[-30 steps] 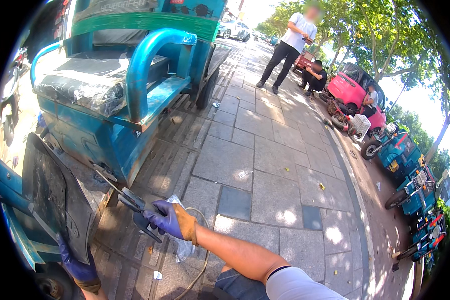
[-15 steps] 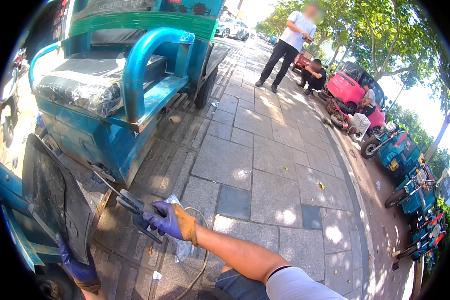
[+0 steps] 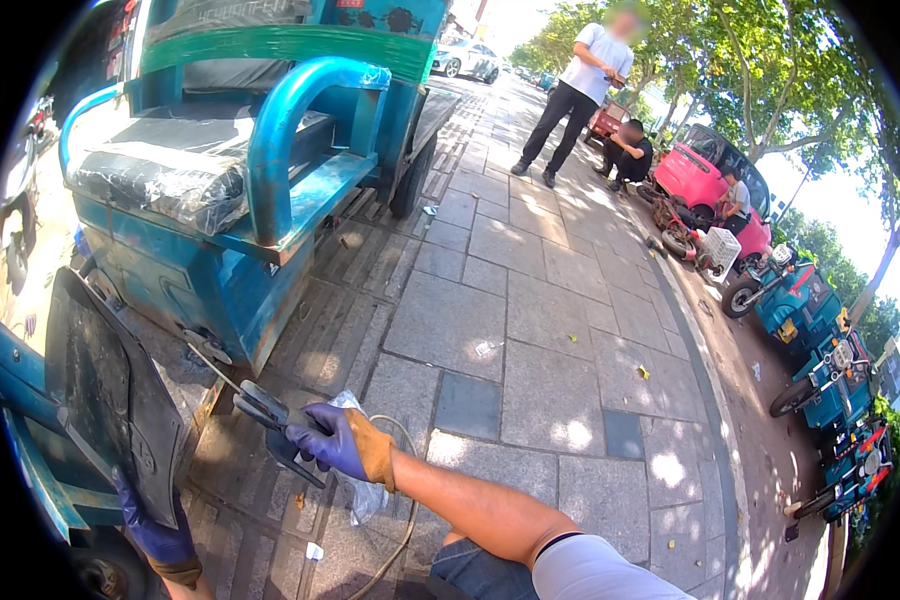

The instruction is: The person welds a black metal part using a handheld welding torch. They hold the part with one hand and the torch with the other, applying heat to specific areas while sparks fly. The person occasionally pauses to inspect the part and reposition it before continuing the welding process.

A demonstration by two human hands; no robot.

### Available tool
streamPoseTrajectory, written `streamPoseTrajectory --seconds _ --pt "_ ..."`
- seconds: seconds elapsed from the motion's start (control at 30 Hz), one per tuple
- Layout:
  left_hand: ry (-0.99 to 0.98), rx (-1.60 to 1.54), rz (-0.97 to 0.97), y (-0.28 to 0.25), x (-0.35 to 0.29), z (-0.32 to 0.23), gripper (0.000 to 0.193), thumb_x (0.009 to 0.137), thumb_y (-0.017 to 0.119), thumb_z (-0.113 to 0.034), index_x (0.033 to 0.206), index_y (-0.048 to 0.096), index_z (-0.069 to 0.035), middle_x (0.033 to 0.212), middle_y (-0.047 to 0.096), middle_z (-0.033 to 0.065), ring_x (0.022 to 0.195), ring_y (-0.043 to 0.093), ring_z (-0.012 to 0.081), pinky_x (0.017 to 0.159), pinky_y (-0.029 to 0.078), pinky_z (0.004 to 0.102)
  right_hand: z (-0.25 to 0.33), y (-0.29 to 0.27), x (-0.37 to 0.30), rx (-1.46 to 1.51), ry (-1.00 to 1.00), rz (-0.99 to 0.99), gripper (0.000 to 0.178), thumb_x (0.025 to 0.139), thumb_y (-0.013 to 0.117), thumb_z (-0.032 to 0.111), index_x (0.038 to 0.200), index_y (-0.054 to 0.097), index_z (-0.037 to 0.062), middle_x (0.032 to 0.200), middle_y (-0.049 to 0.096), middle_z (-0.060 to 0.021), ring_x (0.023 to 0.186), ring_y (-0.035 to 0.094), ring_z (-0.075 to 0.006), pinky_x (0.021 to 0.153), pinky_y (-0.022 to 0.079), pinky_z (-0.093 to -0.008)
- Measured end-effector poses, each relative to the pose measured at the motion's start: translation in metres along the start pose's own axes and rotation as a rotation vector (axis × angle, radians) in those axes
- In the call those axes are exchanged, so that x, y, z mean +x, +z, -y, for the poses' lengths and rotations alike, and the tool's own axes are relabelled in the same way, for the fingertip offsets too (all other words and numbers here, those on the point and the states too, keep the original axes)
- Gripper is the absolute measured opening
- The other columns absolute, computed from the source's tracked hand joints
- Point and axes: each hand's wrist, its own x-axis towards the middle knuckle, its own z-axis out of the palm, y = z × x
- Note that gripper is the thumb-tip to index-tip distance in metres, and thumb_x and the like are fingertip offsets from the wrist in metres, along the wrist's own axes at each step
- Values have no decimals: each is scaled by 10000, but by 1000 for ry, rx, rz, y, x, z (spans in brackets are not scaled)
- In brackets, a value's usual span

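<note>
My right hand (image 3: pixel 342 440), in a purple and tan glove, is closed round the handle of a welding electrode holder (image 3: pixel 262 404). A thin welding rod (image 3: pixel 215 367) runs from its jaws toward the lower edge of the blue-green three-wheeler's body (image 3: pixel 160 270); I cannot tell whether its tip touches metal. At the lower left, my gloved left hand (image 3: pixel 155 525) grips the bottom of a dark, scuffed welding hand shield (image 3: pixel 110 385), with some fingers hidden. The shield stands tilted between me and the vehicle's lower frame.
A cable (image 3: pixel 410 500) and clear plastic film (image 3: pixel 368 498) lie beside my right hand. The three-wheeler's padded seat (image 3: pixel 160 165) and curved armrest (image 3: pixel 270 130) rise ahead. On the paving, a person (image 3: pixel 585 80) stands farther off. Parked three-wheelers (image 3: pixel 805 310) line the right side.
</note>
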Motion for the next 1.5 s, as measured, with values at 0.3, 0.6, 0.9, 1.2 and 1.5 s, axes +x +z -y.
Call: streamPoseTrajectory --seconds 0.3,0.6,0.9,1.2,1.5 --pt "39 -41 -41 0 0 2 736 892 718 -139 1531 391 23 1486 512 219 1346 517 296 1154 360 365 2 -1 1 -55 -1 -2 466 981 631 459 1079 663 4 815 680 -84 662 621 -135 601 510 -303" --pt "6 -126 -44 8 -2 8 736 880 722 -113 1528 399 18 1498 499 208 1352 507 288 1155 359 366 -3 2 2 -18 36 -5 506 972 626 497 1119 663 15 820 688 -79 664 618 -127 619 503 -324" --pt "-23 -103 -47 6 -1 4 685 910 713 -157 1495 425 52 1469 518 241 1340 521 344 1147 369 387 -7 2 5 -21 5 10 442 992 657 416 1145 675 2 873 701 -61 732 653 -102 606 541 -268" --pt "-12 -96 -26 6 -2 10 751 880 719 -140 1529 384 36 1498 498 218 1358 504 314 1168 343 372 -12 4 6 -39 -41 -1 528 967 614 519 1114 668 16 793 671 -80 654 610 -142 625 493 -332" --pt "44 -48 -16 1 -1 6 718 894 698 -89 1537 393 3 1481 519 188 1330 525 280 1151 369 360 -4 2 5 -79 32 7 473 987 649 440 1162 667 1 833 694 -53 700 632 -98 607 529 -270"
